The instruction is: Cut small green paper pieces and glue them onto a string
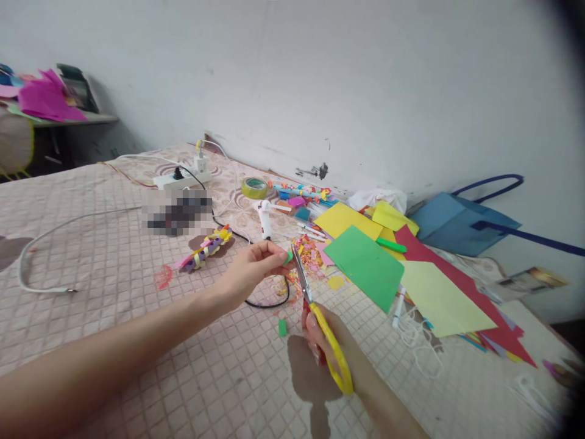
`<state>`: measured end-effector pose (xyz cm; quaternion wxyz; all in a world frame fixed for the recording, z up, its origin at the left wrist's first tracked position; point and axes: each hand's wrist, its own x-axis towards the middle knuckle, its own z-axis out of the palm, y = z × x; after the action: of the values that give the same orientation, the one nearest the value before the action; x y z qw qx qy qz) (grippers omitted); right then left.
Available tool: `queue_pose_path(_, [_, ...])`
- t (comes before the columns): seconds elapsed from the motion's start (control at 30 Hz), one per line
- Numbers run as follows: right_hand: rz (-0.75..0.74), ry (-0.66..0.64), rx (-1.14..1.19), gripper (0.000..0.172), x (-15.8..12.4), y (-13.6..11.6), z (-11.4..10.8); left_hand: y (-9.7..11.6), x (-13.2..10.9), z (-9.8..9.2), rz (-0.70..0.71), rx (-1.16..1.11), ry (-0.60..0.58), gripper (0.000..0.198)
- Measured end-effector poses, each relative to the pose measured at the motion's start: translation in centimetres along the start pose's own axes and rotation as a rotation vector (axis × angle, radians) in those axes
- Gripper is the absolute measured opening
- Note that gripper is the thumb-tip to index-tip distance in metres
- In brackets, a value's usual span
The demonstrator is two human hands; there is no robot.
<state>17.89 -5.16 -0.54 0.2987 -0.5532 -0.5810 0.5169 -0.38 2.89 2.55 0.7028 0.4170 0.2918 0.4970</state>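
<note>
A small piece of green paper (288, 257) is pinched between the thumb and finger of my left hand (256, 265). My right hand (326, 335) grips a pair of scissors (305, 281) with metal blades and yellow and red handles. The blades point up and away, close beside the green piece. Whether they touch it I cannot tell. Below, a green paper scrap (282, 328) lies on the quilted cover. Behind the blades is a pile of colourful paper clippings (311, 253).
A white glue gun (265, 219) stands beyond my left hand, its black cord curling nearby. Coloured sheets, including a green sheet (365, 265), spread to the right before a blue bag (461, 222). A decorated stick (208, 249), tape roll (255, 188) and power strip (183, 180) lie left and behind.
</note>
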Motion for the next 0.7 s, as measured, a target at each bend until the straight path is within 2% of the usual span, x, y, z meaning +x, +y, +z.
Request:
queue_pose_path(0.33, [-0.003, -0.005, 0.033, 0.047, 0.1, 0.0, -0.5, 0.3, 0.0, 0.0, -0.017, 0.074, -0.01, 0.016])
queue_pose_path(0.53, [-0.041, 0.096, 0.083, 0.046, 0.4, -0.7, -1.0, 0.2, -0.2, 0.0, -0.058, 0.31, -0.148, 0.017])
queue_pose_path(0.7, [-0.075, 0.169, 0.115, 0.037, 0.4, -1.1, -1.0, -0.4, -0.6, 0.3, -0.096, 0.428, -0.209, 0.02])
